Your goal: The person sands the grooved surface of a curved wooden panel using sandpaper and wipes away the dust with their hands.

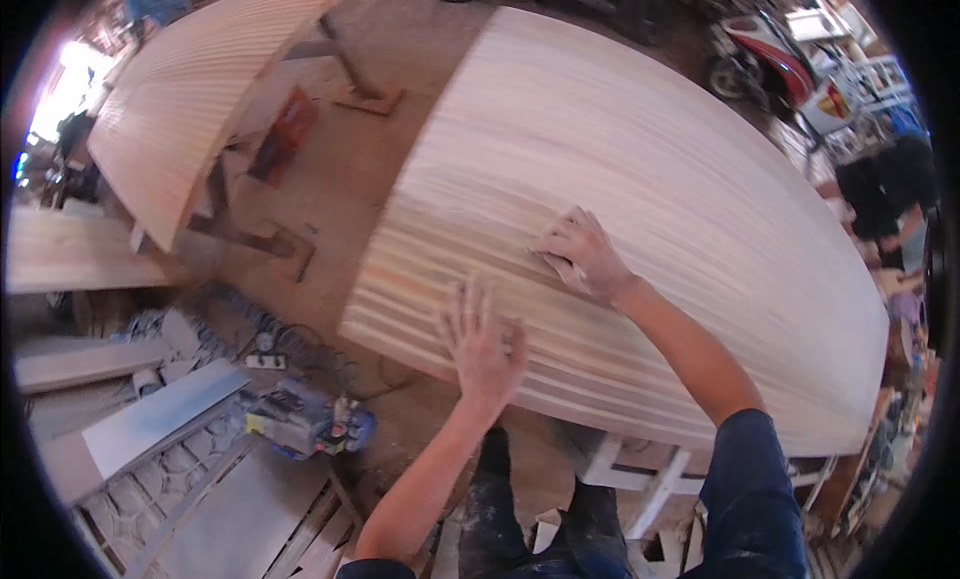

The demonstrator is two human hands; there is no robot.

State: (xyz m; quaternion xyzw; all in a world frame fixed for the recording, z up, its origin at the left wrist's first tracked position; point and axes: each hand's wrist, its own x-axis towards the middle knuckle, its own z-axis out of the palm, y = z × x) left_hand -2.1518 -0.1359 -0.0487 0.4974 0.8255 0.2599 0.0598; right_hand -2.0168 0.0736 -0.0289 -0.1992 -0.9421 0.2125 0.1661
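A large curved panel of narrow wooden strips [640, 169] lies in front of me. Pale dust or a whitish coat covers much of it, while stripes of bare grain show along the near left part. My left hand [483, 344] rests on those stripes, palm down with fingers spread, holding nothing. Further up the panel, my right hand [585, 254] is closed, its fingers bent and pressed together against the surface. A thin edge seems to show at its fingertips, but what it holds is too small and hidden to name.
Another curved strip-wood panel [210, 69] stands on supports at the upper left. A dusty power tool [310, 419] sits by boards at the lower left. White framing [640, 474] shows below the panel. A red motorcycle [770, 64] and another person [885, 194] are at the right.
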